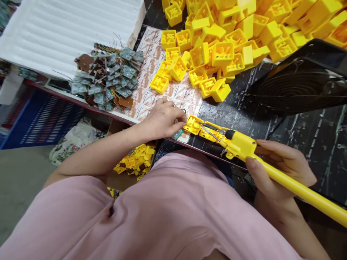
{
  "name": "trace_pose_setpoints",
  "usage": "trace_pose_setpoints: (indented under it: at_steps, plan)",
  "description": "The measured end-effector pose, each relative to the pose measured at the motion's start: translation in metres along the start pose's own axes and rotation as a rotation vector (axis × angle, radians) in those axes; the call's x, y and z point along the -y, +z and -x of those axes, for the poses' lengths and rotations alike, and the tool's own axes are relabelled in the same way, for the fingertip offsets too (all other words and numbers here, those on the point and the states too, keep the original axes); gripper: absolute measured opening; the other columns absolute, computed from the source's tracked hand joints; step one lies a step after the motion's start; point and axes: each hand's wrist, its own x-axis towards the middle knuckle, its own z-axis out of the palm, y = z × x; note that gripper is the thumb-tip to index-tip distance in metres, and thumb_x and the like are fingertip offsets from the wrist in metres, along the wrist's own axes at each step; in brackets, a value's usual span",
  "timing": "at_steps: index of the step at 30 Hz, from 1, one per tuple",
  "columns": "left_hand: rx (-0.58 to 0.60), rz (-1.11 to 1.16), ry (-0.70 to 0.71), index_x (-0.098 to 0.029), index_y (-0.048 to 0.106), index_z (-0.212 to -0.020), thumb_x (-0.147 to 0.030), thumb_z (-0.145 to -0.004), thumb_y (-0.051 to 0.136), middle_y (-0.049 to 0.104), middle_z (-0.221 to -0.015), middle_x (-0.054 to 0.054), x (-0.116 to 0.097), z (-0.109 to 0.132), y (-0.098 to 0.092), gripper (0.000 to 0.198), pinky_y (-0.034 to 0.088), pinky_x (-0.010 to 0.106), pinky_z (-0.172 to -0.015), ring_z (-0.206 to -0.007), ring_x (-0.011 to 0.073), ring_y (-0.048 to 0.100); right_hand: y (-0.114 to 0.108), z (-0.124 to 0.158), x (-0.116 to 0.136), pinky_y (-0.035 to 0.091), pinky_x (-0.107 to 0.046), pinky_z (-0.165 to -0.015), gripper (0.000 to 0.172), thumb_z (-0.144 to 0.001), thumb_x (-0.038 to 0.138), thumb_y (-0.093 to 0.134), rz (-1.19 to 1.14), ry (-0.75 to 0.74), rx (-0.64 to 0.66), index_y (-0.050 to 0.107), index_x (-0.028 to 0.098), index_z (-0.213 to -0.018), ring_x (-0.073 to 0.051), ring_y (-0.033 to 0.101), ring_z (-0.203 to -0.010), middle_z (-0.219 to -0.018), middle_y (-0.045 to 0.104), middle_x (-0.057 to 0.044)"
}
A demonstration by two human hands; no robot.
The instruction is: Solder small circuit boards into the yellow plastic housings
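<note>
My right hand (282, 166) grips a yellow soldering iron (244, 144) with thumb and fingers around its body. The iron's thin metal tip and a second thin rod point left, over a row of small open yellow plastic housings at the table edge. My left hand (165, 119) is closed in a pinch at the left end of the row, against the nearest housing (193, 124). What its fingertips hold is too small to make out. A small green circuit board (177, 134) shows beneath that hand, partly hidden by it.
Wired circuit boards (108, 77) lie heaped left of my hands, beside a white foam sheet (67, 32). Many yellow housings (214, 54) are piled at the back. A black fan (295, 83) stands at right. Below the edge are a blue crate (46, 112) and yellow parts (135, 160).
</note>
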Motion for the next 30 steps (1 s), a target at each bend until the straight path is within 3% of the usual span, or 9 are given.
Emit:
trace_pose_setpoints:
  at_steps: [2,5,9,14,19,24,27,30]
  plan:
    - [0.035,-0.043,0.002,-0.022,0.076,-0.084,-0.025,-0.084,0.059,0.076,-0.081,0.001,-0.003,-0.003,-0.002,0.017,0.038,0.04,-0.091,-0.083,0.0206,0.061,0.002,0.0,0.005,0.062,-0.028,-0.063,0.042,-0.077,0.018,0.082,0.056,-0.022,0.084,0.071,0.024,-0.117,-0.016,0.072,-0.072,-0.097,0.077,-0.003]
    - [0.094,-0.131,0.011,-0.021,0.076,-0.083,-0.026,-0.083,0.057,0.075,-0.078,0.002,-0.008,-0.009,-0.009,0.019,0.037,0.039,-0.087,-0.079,0.0197,0.06,0.008,-0.004,0.01,0.062,-0.028,-0.061,0.044,-0.079,0.016,0.08,0.029,-0.183,0.159,0.067,0.025,-0.12,-0.017,0.072,-0.072,-0.089,0.076,-0.001]
    - [0.17,-0.243,0.031,-0.021,0.076,-0.082,-0.026,-0.084,0.055,0.07,-0.072,0.004,-0.015,-0.016,-0.016,0.022,0.035,0.039,-0.082,-0.08,0.021,0.059,0.016,-0.01,0.01,0.058,-0.023,-0.053,0.034,-0.075,0.014,0.083,0.018,-0.319,0.189,0.067,0.025,-0.104,-0.014,0.07,-0.066,-0.077,0.072,0.004]
    - [0.167,-0.304,0.124,-0.02,0.074,-0.077,-0.024,-0.083,0.056,0.072,-0.08,0.004,-0.017,-0.022,-0.018,0.019,0.033,0.041,-0.082,-0.086,0.0228,0.058,0.02,-0.022,0.014,0.055,-0.02,-0.048,0.027,-0.074,0.016,0.085,0.073,-0.389,0.246,0.062,0.023,-0.087,-0.013,0.069,-0.061,-0.074,0.071,0.002]
    - [0.162,-0.308,0.161,-0.019,0.072,-0.073,-0.021,-0.082,0.056,0.069,-0.076,0.003,-0.016,-0.027,-0.018,0.019,0.034,0.04,-0.081,-0.084,0.0217,0.057,0.018,-0.04,0.02,0.051,-0.018,-0.043,0.018,-0.088,0.027,0.074,0.142,-0.52,0.388,0.06,0.024,-0.078,-0.011,0.066,-0.051,-0.065,0.069,0.003]
    - [0.177,-0.279,0.16,-0.019,0.072,-0.07,-0.021,-0.078,0.059,0.065,-0.07,0.003,-0.015,-0.03,-0.019,0.015,0.034,0.038,-0.082,-0.081,0.0202,0.056,0.01,-0.034,0.017,0.056,-0.02,-0.052,0.025,-0.099,0.035,0.06,0.177,-0.435,0.31,0.061,0.022,-0.078,-0.012,0.067,-0.056,-0.065,0.066,-0.002]
    - [0.193,-0.304,0.161,-0.019,0.072,-0.071,-0.021,-0.077,0.059,0.065,-0.071,0.003,-0.015,-0.031,-0.02,0.015,0.034,0.038,-0.082,-0.082,0.0208,0.057,0.008,-0.028,0.016,0.057,-0.02,-0.055,0.012,-0.09,0.025,0.072,0.134,-0.421,0.32,0.061,0.022,-0.088,-0.013,0.068,-0.061,-0.07,0.067,-0.002]
    - [0.2,-0.332,0.179,-0.02,0.073,-0.073,-0.022,-0.078,0.057,0.066,-0.073,0.003,-0.016,-0.032,-0.018,0.017,0.036,0.038,-0.083,-0.083,0.0214,0.058,0.01,-0.028,0.015,0.056,-0.02,-0.054,0.027,-0.08,0.017,0.081,0.128,-0.42,0.313,0.059,0.024,-0.093,-0.012,0.068,-0.063,-0.075,0.069,0.001]
